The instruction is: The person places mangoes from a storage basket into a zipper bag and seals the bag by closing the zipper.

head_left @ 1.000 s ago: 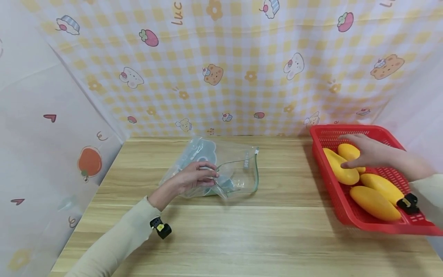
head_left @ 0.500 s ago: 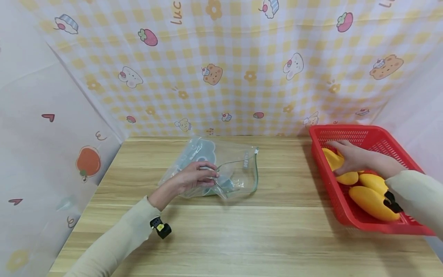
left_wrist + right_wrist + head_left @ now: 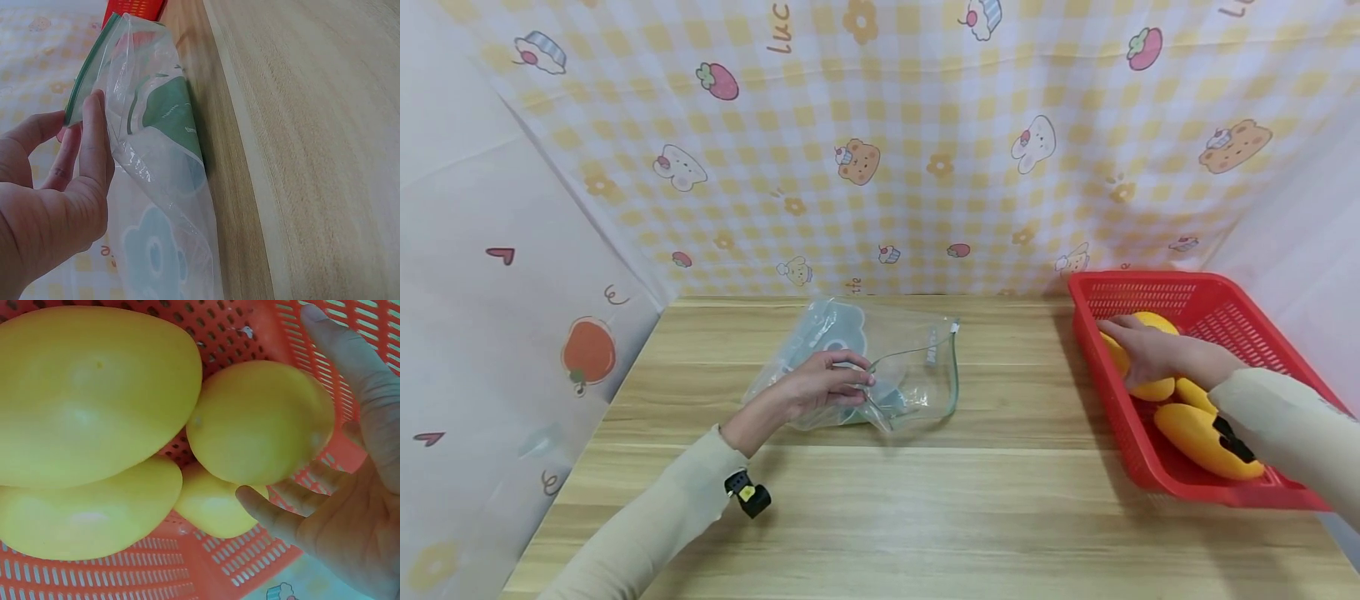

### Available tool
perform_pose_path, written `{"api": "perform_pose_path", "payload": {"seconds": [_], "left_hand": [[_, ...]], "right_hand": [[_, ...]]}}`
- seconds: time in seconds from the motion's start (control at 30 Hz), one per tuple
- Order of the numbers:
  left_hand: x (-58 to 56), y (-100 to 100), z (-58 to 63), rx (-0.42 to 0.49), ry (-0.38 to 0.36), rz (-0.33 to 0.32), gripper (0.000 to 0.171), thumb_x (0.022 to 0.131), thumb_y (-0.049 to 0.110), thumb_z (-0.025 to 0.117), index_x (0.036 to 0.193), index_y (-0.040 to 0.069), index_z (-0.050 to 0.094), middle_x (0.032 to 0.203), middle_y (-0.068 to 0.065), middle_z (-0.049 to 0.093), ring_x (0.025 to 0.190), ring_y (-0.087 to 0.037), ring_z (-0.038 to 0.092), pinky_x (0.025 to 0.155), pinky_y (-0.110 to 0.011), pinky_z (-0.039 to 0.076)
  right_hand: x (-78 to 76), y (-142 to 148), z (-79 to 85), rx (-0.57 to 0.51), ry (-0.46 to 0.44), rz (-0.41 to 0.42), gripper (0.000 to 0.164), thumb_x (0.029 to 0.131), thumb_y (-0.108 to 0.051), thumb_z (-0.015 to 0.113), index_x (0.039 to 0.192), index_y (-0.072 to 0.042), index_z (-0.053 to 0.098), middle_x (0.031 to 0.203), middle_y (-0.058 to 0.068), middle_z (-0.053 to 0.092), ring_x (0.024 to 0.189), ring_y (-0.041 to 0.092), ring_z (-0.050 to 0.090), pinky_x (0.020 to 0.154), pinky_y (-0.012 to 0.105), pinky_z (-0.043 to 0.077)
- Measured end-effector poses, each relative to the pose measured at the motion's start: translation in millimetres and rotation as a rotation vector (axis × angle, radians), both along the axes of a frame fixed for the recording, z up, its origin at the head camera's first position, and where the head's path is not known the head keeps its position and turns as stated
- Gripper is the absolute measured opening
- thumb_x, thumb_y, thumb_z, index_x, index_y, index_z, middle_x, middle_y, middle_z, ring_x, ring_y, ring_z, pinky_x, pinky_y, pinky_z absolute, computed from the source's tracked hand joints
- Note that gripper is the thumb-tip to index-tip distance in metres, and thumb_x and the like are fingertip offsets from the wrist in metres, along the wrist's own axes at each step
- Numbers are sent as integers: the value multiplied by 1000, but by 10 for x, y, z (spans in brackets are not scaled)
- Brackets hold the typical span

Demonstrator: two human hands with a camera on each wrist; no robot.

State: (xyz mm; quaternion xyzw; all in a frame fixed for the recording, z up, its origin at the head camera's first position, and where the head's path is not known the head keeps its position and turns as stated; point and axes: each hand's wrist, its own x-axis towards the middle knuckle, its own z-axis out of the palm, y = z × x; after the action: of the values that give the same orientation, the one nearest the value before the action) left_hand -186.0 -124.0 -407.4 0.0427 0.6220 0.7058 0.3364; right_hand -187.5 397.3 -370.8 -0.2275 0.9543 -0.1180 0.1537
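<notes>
My left hand (image 3: 827, 385) pinches the mouth edge of a clear zip bag (image 3: 850, 329), which lies on the table with its mouth toward the right. In the left wrist view, the thumb and fingers meet the bag's green zip edge (image 3: 90, 65). My right hand (image 3: 1153, 352) reaches inside the red basket, over a yellow mango (image 3: 1116, 357) at its left wall. Seen from the right wrist, the fingers and thumb are spread round one side of a mango (image 3: 259, 422), the thumb standing apart from it. One fingertip overlaps a smaller-looking mango (image 3: 215, 506).
The red basket (image 3: 1131, 433) with slotted walls stands at the table's right side. Other mangoes (image 3: 1206, 442) lie in it, partly under my right forearm. A checked curtain (image 3: 925, 208) hangs behind the wooden table (image 3: 925, 517), and a white curtain (image 3: 497, 333) on the left.
My right hand has moved left and lower within the basket, from above the mangoes to the one by the left wall. The left hand and the bag stay as they were.
</notes>
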Motion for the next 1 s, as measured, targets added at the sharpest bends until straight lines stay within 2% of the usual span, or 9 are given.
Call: {"api": "perform_pose_path", "payload": {"seconds": [0.1,0.33,0.6,1.0], "left_hand": [[3,2,12,-1,0,2,24,99,-1,61,122,-7,57,102,-16,70,79,-20,70,81,-34,62],[4,3,8,-7,-10,4,24,100,-1,60,123,-7,56,104,-17,70,80,-20,70,82,-34,61],[3,16,-12,-1,-6,0,24,100,-1,60,123,-7,56,104,-18,70,79,-20,70,83,-35,61],[6,15,7,2,-15,9,23,99,-2,61,121,-5,58,104,-19,70,78,-21,70,82,-36,62]], "right_hand": [[-9,-11,-37,15,0,21,107,60,-22,98,143,10,38,136,41,37,119,58,42,92,72,47],[8,19,-105,24,-25,-25,108,54,-6,97,144,9,39,138,41,29,117,59,39,87,68,53],[9,82,-144,13,-8,-16,108,57,-14,99,146,5,40,141,37,27,118,57,39,87,65,54],[10,95,-65,39,-33,-38,108,56,-10,98,147,2,42,145,33,27,118,59,41,90,70,50]]}}
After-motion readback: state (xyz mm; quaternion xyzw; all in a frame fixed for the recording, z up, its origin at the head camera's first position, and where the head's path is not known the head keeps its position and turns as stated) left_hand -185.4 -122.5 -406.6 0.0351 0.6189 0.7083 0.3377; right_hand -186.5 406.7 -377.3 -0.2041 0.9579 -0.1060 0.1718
